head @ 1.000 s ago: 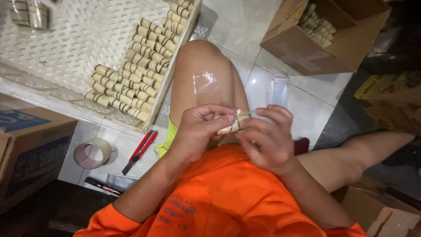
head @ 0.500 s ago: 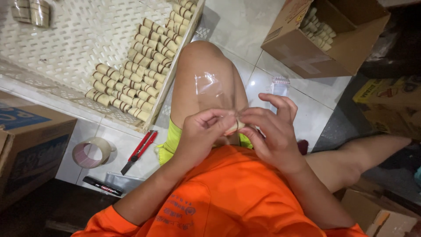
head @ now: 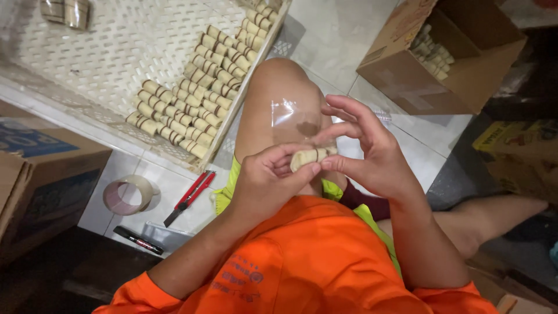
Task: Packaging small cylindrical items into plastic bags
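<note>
Both hands' fingers now clamp small roll (head: 309, 157); clear bag (head: 290, 115) now flat on knee.

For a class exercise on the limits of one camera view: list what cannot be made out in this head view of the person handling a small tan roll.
- Tan roll, head view: its ends are covered by the left hand and right hand.
- Clear film on the knee: too transparent to trace its edges.
- Open cardboard box: its wall hides most of the rolls inside.
- Blue-printed box: cut off by the left edge.
</note>
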